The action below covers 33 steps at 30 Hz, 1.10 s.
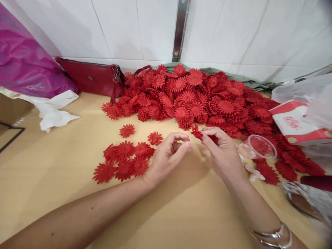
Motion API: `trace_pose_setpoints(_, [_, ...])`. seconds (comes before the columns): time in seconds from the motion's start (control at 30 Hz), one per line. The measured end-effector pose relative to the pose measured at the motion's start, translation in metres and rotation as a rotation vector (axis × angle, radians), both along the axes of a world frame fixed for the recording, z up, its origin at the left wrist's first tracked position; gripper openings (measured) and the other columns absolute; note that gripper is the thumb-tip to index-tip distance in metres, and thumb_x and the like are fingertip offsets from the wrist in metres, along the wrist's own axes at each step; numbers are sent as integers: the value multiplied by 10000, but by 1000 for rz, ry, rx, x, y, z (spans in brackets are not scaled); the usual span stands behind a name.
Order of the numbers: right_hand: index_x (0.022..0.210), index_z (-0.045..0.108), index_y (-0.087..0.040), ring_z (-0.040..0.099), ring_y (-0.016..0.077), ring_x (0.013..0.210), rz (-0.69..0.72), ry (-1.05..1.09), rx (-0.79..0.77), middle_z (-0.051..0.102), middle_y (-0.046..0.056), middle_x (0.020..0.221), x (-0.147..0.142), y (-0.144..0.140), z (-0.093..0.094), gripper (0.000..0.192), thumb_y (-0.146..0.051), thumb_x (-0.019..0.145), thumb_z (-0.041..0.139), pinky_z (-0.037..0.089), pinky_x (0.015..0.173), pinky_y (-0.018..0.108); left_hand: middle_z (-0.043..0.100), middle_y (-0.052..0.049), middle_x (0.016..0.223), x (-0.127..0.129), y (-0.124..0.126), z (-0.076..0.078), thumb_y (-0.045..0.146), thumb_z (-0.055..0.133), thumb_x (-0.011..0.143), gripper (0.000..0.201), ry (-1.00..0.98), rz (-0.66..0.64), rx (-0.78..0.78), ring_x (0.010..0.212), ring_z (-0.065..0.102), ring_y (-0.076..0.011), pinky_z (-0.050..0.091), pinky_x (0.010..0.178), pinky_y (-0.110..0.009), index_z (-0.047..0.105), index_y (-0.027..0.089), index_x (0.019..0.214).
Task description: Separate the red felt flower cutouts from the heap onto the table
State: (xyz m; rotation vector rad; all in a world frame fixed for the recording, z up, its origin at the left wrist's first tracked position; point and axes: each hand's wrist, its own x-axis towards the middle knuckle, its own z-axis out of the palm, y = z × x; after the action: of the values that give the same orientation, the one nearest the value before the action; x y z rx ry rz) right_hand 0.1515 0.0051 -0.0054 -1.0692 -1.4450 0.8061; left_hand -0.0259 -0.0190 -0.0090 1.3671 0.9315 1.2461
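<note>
My right hand (pixel 223 154) pinches a small red fabric flower (pixel 196 131) between thumb and fingertips, the other fingers curled loosely in. My left hand (pixel 168 156) sits just beside it, nearly touching, with thumb and forefinger closed toward each other; I cannot tell whether anything is caught between them. The flower stands just above the gap between the two hands, over the wooden table (pixel 52 166).

Just outside my left hand lies a small cluster of flat red flowers (pixel 123 160), some overlapping. Beyond both hands, toward the tiled wall, a big heap of red flowers (pixel 197 97) spreads wide. Close past my right hand stands a clear plastic cup (pixel 260 146), tilted, and farther out that way a red and white carton (pixel 295 122) under clear plastic. Far beyond my left hand a red handbag (pixel 90 77) lies against the wall, with white crumpled paper (pixel 53 110) and a pink plastic bag (pixel 23 62) further off. A metal bangle (pixel 272 237) rings my right wrist.
</note>
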Motion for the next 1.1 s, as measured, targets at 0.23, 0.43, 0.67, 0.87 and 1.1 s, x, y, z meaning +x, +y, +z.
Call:
trace_pose_setpoints(0.23, [890,700,-235,647,171,885,93,-77,3,670,23,930,-13,-11,6,44,-277,884,711,521,787,315,698,-51,961,0,3,-3,317,674,919,176,-87,2,0,893,643,-136,517,866,-259,660,159,994])
trace_pose_setpoints(0.43, [890,702,-242,639,185,943,109,-158,48,678,35,948,-15,-14,9,75,-263,931,644,524,844,331,667,-28,912,0,4,-2,314,714,886,176,-115,-13,-2,833,615,-119,506,792,-235,640,170,955])
trace_pose_setpoints(0.67, [885,686,-240,607,179,901,67,-97,-41,655,21,931,-11,-11,2,118,-326,944,631,477,853,336,663,-17,844,0,9,1,331,699,889,175,-54,-7,-18,775,601,-118,496,747,-233,640,167,896])
trace_pose_setpoints(0.87, [885,660,-237,546,147,751,57,125,-212,620,-17,820,-20,-10,-7,119,-355,889,676,450,723,288,636,-3,827,3,9,2,317,678,898,159,-29,11,-20,757,575,-113,478,735,-230,619,170,894])
trace_pose_setpoints(1.1, [772,582,-222,485,120,662,-193,286,-194,538,-39,728,4,9,-15,233,-383,802,748,418,638,243,655,-48,896,3,-13,11,265,632,929,91,67,-121,128,844,614,-144,500,827,-280,620,176,913])
